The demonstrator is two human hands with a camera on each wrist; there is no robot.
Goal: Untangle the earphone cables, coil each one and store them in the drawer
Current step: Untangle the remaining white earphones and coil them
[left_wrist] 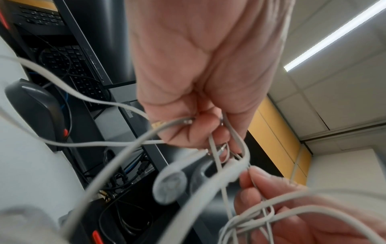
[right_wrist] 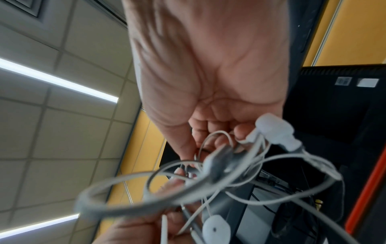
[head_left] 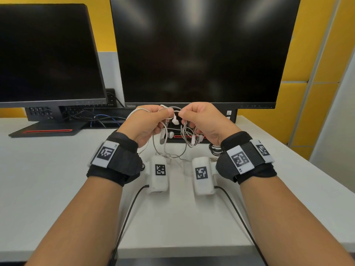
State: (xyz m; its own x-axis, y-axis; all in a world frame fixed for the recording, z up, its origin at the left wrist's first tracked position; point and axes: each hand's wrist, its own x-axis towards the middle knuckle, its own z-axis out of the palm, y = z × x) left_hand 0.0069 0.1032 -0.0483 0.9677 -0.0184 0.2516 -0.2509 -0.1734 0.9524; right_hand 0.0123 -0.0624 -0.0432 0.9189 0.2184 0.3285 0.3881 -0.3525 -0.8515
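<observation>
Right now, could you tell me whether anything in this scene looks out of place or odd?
Only the white earphone cables: they hang knotted between the left hand and right hand, above the desk. Nothing looks damaged or spilled.

The large black flat-screen monitor point(head_left: 199, 52) at centre frame carries the brand "ThinkVision" on the lower left corner of its bezel. The black wrist strap point(head_left: 115, 160) at lower left bears a white tag reading "L5", and the black wrist strap point(head_left: 247, 160) at lower right a tag reading "R5".
</observation>
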